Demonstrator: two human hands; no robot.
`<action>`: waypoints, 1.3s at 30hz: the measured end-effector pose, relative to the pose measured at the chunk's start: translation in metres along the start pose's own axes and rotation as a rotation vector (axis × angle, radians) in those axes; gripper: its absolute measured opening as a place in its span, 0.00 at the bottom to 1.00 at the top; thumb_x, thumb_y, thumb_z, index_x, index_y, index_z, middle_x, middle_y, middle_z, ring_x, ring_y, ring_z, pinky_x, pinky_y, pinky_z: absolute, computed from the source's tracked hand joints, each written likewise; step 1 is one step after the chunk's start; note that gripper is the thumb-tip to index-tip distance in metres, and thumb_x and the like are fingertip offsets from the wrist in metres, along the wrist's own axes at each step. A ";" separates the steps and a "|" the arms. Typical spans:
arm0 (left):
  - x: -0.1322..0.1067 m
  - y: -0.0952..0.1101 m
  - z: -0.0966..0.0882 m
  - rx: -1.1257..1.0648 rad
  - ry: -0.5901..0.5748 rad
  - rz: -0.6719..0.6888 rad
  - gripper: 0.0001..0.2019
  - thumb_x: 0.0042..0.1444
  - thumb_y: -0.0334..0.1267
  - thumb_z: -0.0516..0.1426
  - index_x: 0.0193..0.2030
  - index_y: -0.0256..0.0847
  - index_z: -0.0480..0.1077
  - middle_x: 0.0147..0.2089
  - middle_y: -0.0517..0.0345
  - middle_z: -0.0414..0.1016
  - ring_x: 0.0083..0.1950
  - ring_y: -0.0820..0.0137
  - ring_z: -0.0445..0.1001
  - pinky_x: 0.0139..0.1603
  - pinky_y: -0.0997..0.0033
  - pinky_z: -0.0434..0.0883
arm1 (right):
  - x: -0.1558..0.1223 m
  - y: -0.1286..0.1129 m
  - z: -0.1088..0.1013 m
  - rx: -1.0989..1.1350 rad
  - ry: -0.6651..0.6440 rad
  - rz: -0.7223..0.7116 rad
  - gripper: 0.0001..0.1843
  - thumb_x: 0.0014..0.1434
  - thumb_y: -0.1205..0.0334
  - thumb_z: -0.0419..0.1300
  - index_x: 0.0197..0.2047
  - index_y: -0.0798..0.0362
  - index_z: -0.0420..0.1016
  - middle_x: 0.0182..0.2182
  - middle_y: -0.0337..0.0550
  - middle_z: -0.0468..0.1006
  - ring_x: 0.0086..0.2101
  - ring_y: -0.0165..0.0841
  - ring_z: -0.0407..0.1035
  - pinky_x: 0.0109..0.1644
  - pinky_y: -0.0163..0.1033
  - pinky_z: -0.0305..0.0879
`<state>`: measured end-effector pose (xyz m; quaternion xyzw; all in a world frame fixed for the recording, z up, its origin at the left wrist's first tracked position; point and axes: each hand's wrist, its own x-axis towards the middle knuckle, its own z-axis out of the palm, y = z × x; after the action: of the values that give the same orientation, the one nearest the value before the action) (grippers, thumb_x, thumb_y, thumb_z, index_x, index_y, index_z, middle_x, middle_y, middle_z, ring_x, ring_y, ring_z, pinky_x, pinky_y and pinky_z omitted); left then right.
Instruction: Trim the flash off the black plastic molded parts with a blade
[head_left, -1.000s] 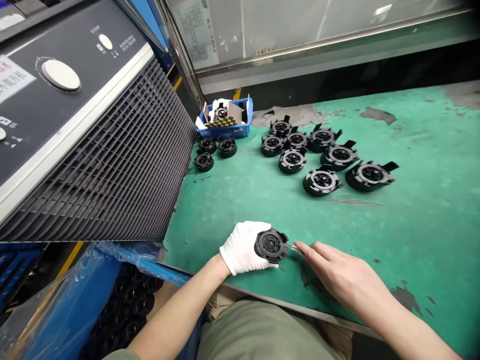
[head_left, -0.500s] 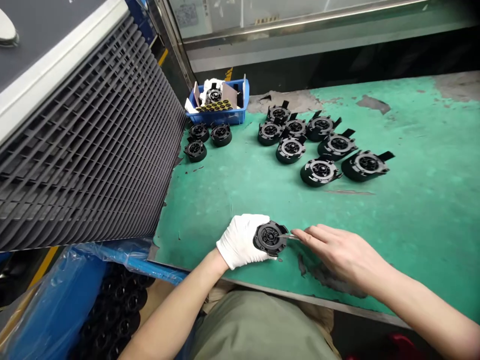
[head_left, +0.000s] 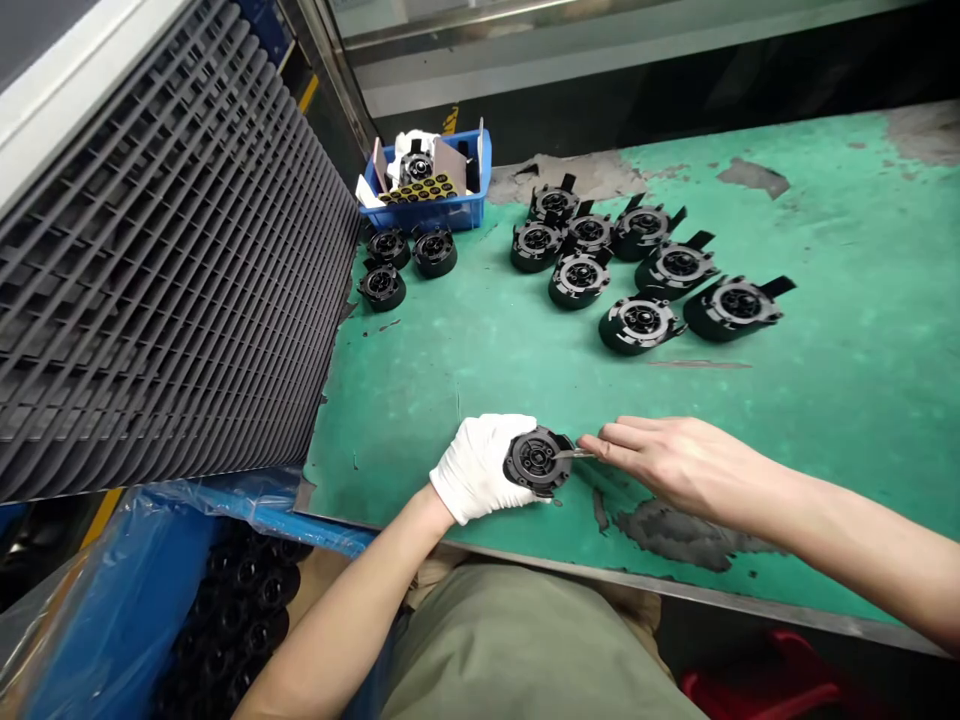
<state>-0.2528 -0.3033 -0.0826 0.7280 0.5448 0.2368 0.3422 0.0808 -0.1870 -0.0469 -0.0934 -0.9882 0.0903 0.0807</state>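
Observation:
A white glove covers my left hand [head_left: 480, 470], which is wrapped round a round black plastic part [head_left: 536, 461] just above the table's near side. The part's ribbed face, with holes round a centre hub, is turned up toward me. My bare right hand [head_left: 667, 455] pinches a thin metal tool [head_left: 576, 454], probably tweezers or a small blade. Its tip reaches over the part's face near the middle. My fingers hide the tool's other end.
Several black round parts with upright tabs [head_left: 643, 318] stand on the green table [head_left: 465, 350]. Three smaller ones [head_left: 382, 285] sit by a blue bin [head_left: 442, 214] holding cards and a part. A slatted grey rack [head_left: 172, 280] borders the left; below it, a plastic-lined box [head_left: 135, 600] contains black parts.
The view has shifted slightly, so the table and its parts sit higher. My right hand has turned flatter and lifted a little, the tool still at the part. My left hand keeps its hold.

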 end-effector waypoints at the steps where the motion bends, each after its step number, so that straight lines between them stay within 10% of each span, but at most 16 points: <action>1: 0.000 0.001 0.000 -0.004 0.000 0.002 0.38 0.60 0.67 0.86 0.66 0.45 0.88 0.63 0.42 0.97 0.65 0.39 0.97 0.72 0.43 0.91 | 0.000 -0.001 0.000 -0.004 0.000 0.002 0.43 0.65 0.84 0.60 0.79 0.50 0.80 0.41 0.39 0.86 0.39 0.38 0.80 0.40 0.44 0.68; 17: -0.002 -0.006 0.003 -0.003 0.024 0.008 0.43 0.60 0.74 0.84 0.70 0.46 0.88 0.68 0.40 0.96 0.69 0.36 0.96 0.77 0.37 0.91 | 0.008 0.010 -0.008 -0.009 0.021 -0.057 0.35 0.74 0.82 0.61 0.77 0.50 0.85 0.40 0.42 0.85 0.39 0.40 0.75 0.43 0.44 0.66; 28: -0.004 -0.008 0.006 -0.004 0.033 0.024 0.43 0.61 0.72 0.83 0.72 0.45 0.87 0.68 0.39 0.96 0.70 0.35 0.96 0.78 0.37 0.91 | -0.021 -0.046 0.019 -0.053 0.161 0.212 0.26 0.83 0.72 0.62 0.79 0.52 0.79 0.40 0.40 0.82 0.35 0.36 0.78 0.37 0.42 0.63; 39: -0.002 0.001 0.001 0.000 0.010 0.019 0.37 0.65 0.74 0.81 0.64 0.46 0.89 0.63 0.40 0.96 0.66 0.36 0.97 0.72 0.40 0.92 | -0.024 -0.060 0.018 -0.089 0.067 0.185 0.43 0.75 0.82 0.57 0.89 0.53 0.69 0.41 0.41 0.82 0.36 0.39 0.76 0.39 0.43 0.68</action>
<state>-0.2521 -0.3055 -0.0826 0.7320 0.5397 0.2435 0.3372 0.0905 -0.2524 -0.0564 -0.1907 -0.9752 0.0502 0.1010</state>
